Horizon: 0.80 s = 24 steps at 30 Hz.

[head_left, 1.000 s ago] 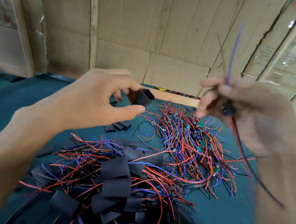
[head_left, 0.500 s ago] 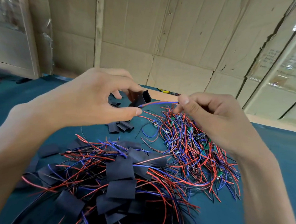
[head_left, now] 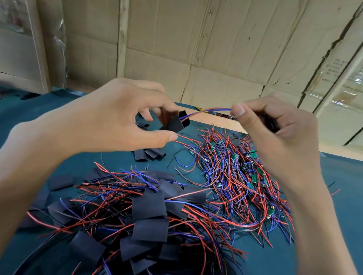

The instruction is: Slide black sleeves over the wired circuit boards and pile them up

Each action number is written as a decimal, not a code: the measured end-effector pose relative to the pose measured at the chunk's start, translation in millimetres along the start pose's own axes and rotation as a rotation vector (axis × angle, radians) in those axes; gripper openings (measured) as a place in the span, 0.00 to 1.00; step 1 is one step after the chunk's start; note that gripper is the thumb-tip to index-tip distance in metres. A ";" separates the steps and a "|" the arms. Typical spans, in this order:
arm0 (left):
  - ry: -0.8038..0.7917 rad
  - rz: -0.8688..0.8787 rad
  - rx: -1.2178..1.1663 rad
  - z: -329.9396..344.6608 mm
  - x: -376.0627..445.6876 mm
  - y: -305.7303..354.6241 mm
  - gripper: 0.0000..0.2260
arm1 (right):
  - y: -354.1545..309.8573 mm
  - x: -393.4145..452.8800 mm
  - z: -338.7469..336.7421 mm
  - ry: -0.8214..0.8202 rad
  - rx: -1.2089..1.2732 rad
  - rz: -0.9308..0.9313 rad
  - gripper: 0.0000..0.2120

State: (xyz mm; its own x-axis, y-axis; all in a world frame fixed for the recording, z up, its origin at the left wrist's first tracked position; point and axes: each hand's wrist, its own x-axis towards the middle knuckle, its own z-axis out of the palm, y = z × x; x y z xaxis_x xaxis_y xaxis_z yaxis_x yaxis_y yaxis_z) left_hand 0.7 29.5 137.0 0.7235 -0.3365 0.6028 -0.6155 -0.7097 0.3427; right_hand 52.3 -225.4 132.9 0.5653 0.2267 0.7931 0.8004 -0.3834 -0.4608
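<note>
Between left hand (head_left: 113,120) fingers, black sleeve (head_left: 175,122), right hand (head_left: 278,134) wires (head_left: 207,110) inside.

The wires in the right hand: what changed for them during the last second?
The right hand swung its wires down from upright and fed their tips into the open black sleeve, which the left hand kept pinched. Both piles on the table stayed put.

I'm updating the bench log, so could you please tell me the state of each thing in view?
left hand: pinches the black sleeve
black sleeve: held open, wire tips inside
right hand: pinches the wires
wires: red and blue, threaded into sleeve mouth
sleeved pile: near, heaped
bare boards: far right, unsleeved
</note>
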 end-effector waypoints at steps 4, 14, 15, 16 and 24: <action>-0.015 -0.007 -0.014 1.7 0.3 -0.3 0.14 | -5.3 -2.0 4.9 -0.065 0.026 0.006 0.03; -0.021 0.018 -0.002 20.9 2.7 4.8 0.13 | -9.2 -7.1 50.7 -0.440 0.230 0.196 0.42; -0.011 0.015 0.003 22.3 2.5 5.1 0.14 | -8.2 -7.7 51.4 -0.419 0.273 0.182 0.43; 0.005 0.022 0.015 23.8 2.3 5.7 0.15 | -7.7 -8.8 50.6 -0.411 0.315 0.158 0.43; 0.069 0.069 0.032 17.5 4.4 5.1 0.13 | 6.1 -3.3 31.9 -0.231 0.724 0.361 0.39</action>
State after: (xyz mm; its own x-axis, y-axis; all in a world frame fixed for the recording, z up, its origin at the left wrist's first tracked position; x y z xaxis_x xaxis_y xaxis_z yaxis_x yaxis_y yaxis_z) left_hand 6.3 13.6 128.8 0.6558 -0.3423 0.6729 -0.6519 -0.7064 0.2759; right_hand 61.7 -199.9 114.8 0.7745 0.4084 0.4830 0.4486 0.1836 -0.8747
